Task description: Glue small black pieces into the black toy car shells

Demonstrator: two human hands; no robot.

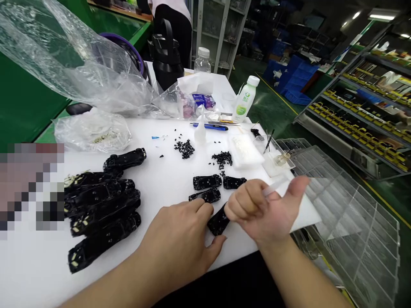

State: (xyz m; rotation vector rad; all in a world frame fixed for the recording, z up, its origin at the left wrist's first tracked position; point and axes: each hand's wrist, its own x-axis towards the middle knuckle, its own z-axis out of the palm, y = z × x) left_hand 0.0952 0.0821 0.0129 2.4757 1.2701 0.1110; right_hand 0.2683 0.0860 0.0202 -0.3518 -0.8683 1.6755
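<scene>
My left hand [183, 235] is closed at the front of the white work surface, thumb and fingers on either side of a black toy car chassis [218, 221]. Just to its right, my right hand [265, 209] has its fingers curled round a translucent white stick [275, 185] and its thumb stretched out. Those curled fingers cover part of the chassis. Beyond my hands lie more small black chassis [207, 182]. Two heaps of tiny black parts [222, 159] are farther back, beside a white foam block [245, 150]. A white pointed-tip bottle [201, 130] stands between the heaps.
Larger black car bodies [104, 231] are piled at left, near a clear plastic bag [93, 130]. A blue pen-like tool [212, 127], a green-labelled bottle [245, 99] and a black flask [167, 60] are at the back. Clear compartment trays [359, 222] lie right; a person [175, 25] stands behind.
</scene>
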